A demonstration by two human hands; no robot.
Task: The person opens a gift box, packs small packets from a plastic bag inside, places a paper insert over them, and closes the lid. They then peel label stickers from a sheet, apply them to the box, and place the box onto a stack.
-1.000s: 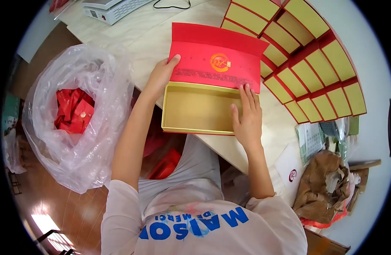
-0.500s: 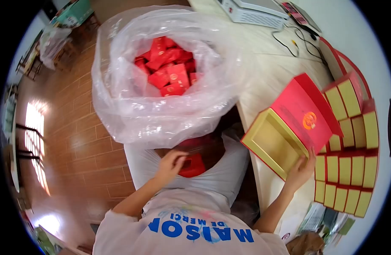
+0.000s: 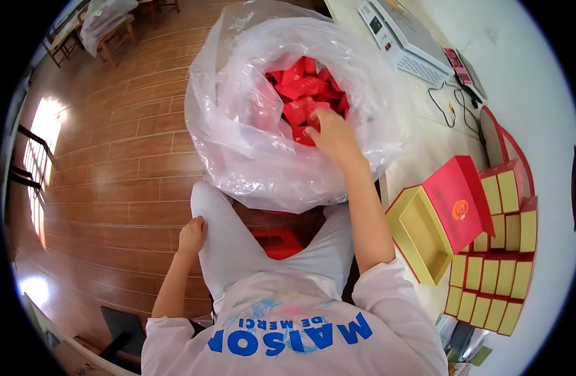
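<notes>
My right hand (image 3: 333, 135) reaches over the rim of a big clear plastic bag (image 3: 238, 166) and is at the red packets (image 3: 300, 88) inside it. Its thumb and fingers are apart, at the near packets, with nothing seen gripped. My left hand (image 3: 192, 235) rests against the outside of my left thigh, its fingers curled in and no object showing in it. On the table to the right, a red box with a gold inside (image 3: 425, 232) lies with its lid raised. Neither hand touches it.
Stacked red and gold boxes (image 3: 491, 276) stand against the wall at the right. A white device (image 3: 404, 41), a pink calculator-like thing (image 3: 458, 66) and dark cables (image 3: 454, 103) sit on the cream-covered table (image 3: 419, 138). Below me is a red stool (image 3: 278, 241).
My right hand has let go of the open box, now on the table, and moved into the bag. My left hand has gone from between my legs to my left thigh. The view has shifted.
</notes>
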